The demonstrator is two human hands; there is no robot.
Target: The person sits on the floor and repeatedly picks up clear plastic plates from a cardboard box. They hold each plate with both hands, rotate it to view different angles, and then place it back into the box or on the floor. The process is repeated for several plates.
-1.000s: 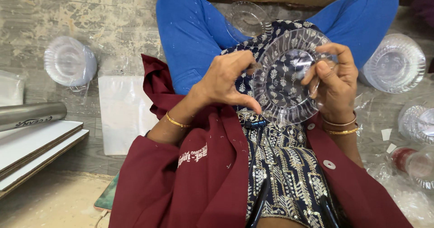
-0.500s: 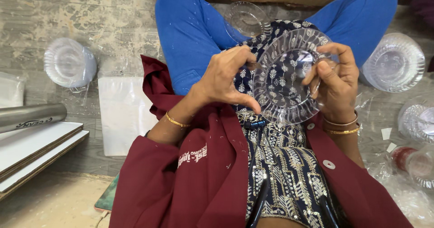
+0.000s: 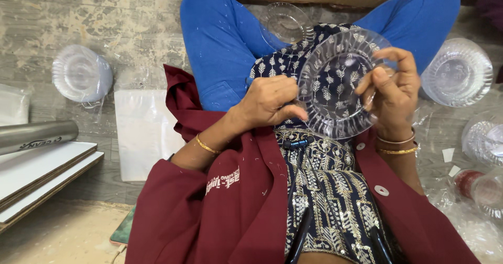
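We hold clear ribbed plate (image 3: 340, 83) over lap, tilted twd us. L hand (image 3: 270, 101) pinches its near-left rim; R hand (image 3: 390, 94) grips right rim, fingers curled. Best keep both grips firm, rotate slowly, w/o flexing plastic.

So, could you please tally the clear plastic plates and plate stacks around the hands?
Plate held in both hands: 1
Loose plate by the knees: 1
Plate stacks on the floor: 3
Total: 5
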